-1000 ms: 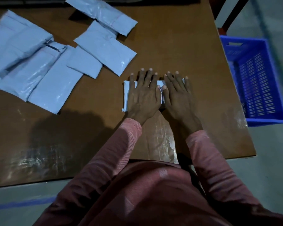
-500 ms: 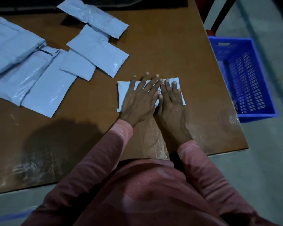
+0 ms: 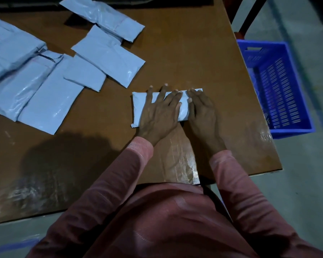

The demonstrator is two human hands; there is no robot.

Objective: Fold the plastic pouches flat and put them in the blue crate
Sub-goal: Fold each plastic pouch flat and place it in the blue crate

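Nearest the camera, pink ribbed long sleeves (image 3: pixel 119 183) reach out over the glossy brown wooden tabletop (image 3: pixel 185 62). The left hand (image 3: pixel 158 116) and right hand (image 3: pixel 201 112) lie side by side, palms down, neither gripping anything. Both press on one folded pale blue plastic pouch (image 3: pixel 184 110), a small rectangle lying flat on the tabletop under the palms. The left hand's fingers are spread and straight, angled toward the right hand. The right hand's fingers lie flat along the pouch's right end. The pouch's left end sticks out past the left hand, and a strip shows between the two hands. To the right of the right hand, off the tabletop edge and down on the grey floor, sits the blue slotted plastic crate (image 3: pixel 291 131); no pouch is visible in it. Left of and beyond the left hand is a spread of larger pale blue plastic pouches (image 3: pixel 35 86), overlapping. A small folded one (image 3: pixel 84 73) lies at its right edge. Two more pale blue pouches (image 3: pixel 108 58) lie beyond the hands, the farther one (image 3: pixel 103 17) near the back edge.
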